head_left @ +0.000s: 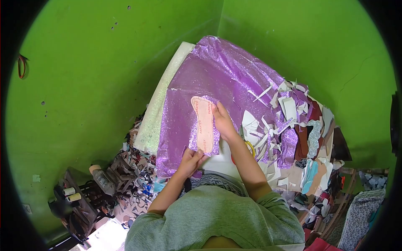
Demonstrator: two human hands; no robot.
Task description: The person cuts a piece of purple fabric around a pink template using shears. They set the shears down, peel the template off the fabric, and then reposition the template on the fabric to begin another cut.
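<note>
A beige insole-shaped piece (pixel 204 125) with red "PARATEX" print lies on a cut piece of purple glitter material (pixel 193 136). My left hand (pixel 191 162) grips the lower edge of both layers, thumb on top. Higher up on the right side, my right hand (pixel 223 121) pinches the edge of the same two layers near the insole's wide part. Beneath them spreads a large purple glitter sheet (pixel 180 100). Scissors with a yellow and red handle (pixel 250 149) show partly behind my right forearm.
A pale glitter sheet (pixel 161 98) sticks out left of the purple one. Offcuts in white, purple and brown (pixel 289 129) pile up at the right. Scraps (pixel 144 184) cover the floor at the lower left, beside a bottle (pixel 101 180). Green walls (pixel 104 62) meet behind.
</note>
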